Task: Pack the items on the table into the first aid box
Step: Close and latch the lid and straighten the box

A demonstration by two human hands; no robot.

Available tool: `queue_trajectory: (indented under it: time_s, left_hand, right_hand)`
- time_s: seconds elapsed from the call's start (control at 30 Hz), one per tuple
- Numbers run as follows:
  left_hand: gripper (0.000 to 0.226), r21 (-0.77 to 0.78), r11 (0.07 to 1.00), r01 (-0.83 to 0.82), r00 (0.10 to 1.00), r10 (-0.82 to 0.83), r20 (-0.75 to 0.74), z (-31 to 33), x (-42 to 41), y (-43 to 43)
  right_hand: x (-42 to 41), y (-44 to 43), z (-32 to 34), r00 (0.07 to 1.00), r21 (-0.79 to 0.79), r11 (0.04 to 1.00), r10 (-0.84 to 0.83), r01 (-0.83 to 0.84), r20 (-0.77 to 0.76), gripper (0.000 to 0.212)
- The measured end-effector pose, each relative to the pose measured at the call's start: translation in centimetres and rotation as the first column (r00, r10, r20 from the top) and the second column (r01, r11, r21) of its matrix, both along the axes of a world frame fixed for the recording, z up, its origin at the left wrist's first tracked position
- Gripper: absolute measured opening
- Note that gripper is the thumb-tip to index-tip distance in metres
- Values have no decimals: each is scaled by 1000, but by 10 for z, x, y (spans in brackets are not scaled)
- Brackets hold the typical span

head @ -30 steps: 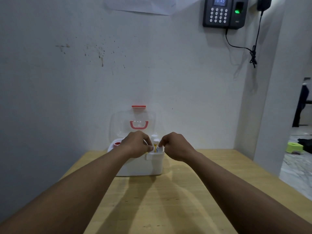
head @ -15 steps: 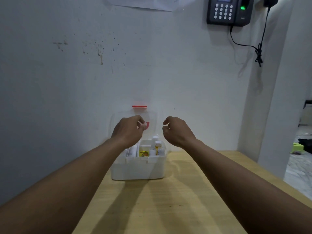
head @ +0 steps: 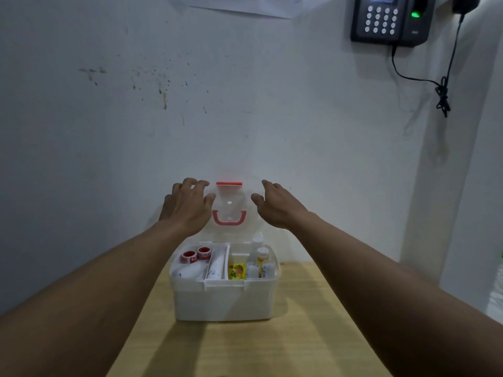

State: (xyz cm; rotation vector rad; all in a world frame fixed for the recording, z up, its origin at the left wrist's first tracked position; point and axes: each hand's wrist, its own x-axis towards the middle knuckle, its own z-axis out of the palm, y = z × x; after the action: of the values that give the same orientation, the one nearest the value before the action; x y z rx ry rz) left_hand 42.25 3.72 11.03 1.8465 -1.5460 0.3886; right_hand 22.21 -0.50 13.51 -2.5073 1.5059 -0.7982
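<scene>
2 bare forearms (head: pixel 114 270); left grip (head: pixel 187 206), right grip (head: pixel 280 206) bare.

**First aid box** (head: pixel 223 303): opaque white plastic, smooth, with a dull sheen. **Lid** (head: pixel 231 205): clear glossy plastic with a small highlight. Its handle (head: pixel 229 219) and latch (head: pixel 229 183) are red plastic. Inside are tape rolls (head: pixel 196 255) with red-and-white print, a yellow printed packet (head: pixel 236 270) and white plastic bottles (head: pixel 262 258). **Table** (head: pixel 299 349): pale wood grain, smooth and matt. **Wall** (head: pixel 163 131): matt white paint, flecked and stained. **Far right:** keypad unit (head: pixel 389 20) of black, slightly glossy plastic. **Far:** white paper sheet (head: pixel 239 6).
</scene>
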Motion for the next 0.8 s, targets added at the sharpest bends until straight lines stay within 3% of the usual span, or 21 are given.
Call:
queue_trajectory:
  time_s: [0.27,0.53,0.67,0.8]
  left_hand:
    - [49,-4,998,-57,998,57,-7,7,9,0]
    - [28,-70,998,-5,990,-5,-142,10,7,22]
    - [21,-78,997,-1,984,-13,-178,4,0,43]
    - [33,-78,996,37,977,-52,-206,-6,-4,69]
  right_hand:
    - [-2,4,4,999,41,999,9,-11,52,41]
    - [-5,20,7,996,-10,1000,2,-2,89,24]
    - [-13,36,3,994,6,1000,15,-15,107,29]
    - [-22,58,-6,992,-4,999,40,-40,116,37]
